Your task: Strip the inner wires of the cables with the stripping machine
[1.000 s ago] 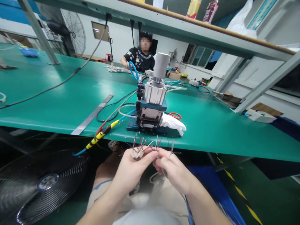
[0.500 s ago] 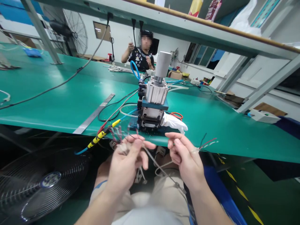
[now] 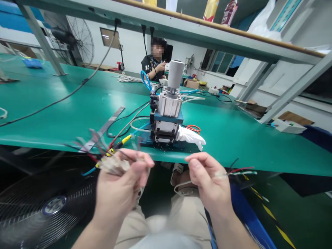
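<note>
Gripping a blurred bundle of wires [image 3: 111, 165] in a closed grip, the left hand [image 3: 119, 193] sits below the green surface [image 3: 233, 138] edge, while the right hand [image 3: 211, 185], well apart, pinches one cable [image 3: 234, 172] with its coloured cores pointing rightward, near the small machine [image 3: 167, 117].

A long green worktop [image 3: 233, 138] was seen. Near its front edge a small pneumatic machine [image 3: 167, 119] was set upright. A white glove [image 3: 191, 137] was laid touching its right side, with an orange wire loop [image 3: 194, 128] just behind the glove. A flat metal strip [image 3: 103, 128] was laid to the machine's left. A black cable [image 3: 52, 102] was trailed across the left part. A white box [image 3: 289, 127] was placed at the right edge, and a heap of wires [image 3: 128, 79] far back.
</note>
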Demonstrator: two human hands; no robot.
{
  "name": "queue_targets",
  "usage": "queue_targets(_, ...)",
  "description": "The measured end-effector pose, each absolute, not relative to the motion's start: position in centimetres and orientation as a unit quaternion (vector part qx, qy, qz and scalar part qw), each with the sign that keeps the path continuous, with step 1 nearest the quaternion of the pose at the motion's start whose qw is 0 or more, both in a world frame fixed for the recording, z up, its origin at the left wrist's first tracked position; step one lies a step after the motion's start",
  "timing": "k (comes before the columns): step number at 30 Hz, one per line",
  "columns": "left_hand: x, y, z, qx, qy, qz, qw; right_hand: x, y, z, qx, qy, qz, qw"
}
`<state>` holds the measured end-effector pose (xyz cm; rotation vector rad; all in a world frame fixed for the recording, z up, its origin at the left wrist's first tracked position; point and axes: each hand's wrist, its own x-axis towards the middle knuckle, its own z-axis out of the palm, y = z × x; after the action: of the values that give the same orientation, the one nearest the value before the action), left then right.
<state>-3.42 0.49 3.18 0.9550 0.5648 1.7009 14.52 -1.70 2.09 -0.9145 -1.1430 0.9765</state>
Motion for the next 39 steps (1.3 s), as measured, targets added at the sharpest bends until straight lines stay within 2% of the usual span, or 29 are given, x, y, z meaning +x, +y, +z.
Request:
queue_targets(3, -2.3, 0.6, 0.8, 0.386, 0.305, 0.663, 0.565, 13.5, -2.5, 2.4, -0.410, -0.533, 0.407, 0.619)
queue_targets(8, -1.4, 0.4, -0.7, 0.410, 0.371, 0.654, 0.517, 12.4, -3.0, 3.2, -0.418, -0.539, 0.357, 0.638)
queue_targets(13, -0.9, 0.2, -0.7, 0.475, 0.321, 0.664, 0.480, 12.6, -2.1, 3.3, -0.423, -0.557, 0.322, 0.638)
queue_targets(19, -0.2, 0.1, -1.2, 0.475, 0.311, 0.654, 0.500, 13.4, -1.9, 3.5, -0.446, -0.596, 0.286, 0.603)
queue_targets(23, 0.2, 0.1, -1.8, 0.382, 0.336, 0.654, 0.560, 13.5, -2.0, 3.2, -0.428, -0.587, 0.331, 0.602)
queue_targets(27, 0.4, -0.2, -2.2, 0.384, 0.289, 0.602, 0.637, 12.9, -1.3, 2.1, -0.338, -0.537, 0.470, 0.614)
queue_targets(30, 0.5, -0.5, -2.0, 0.376, 0.285, 0.593, 0.653, 12.5, -0.7, 1.4, -0.294, -0.482, 0.543, 0.622)
queue_targets(39, 0.6, -0.4, -1.2, 0.349, 0.331, 0.593, 0.646, 12.9, -1.0, 0.9, -0.369, -0.454, 0.473, 0.659)
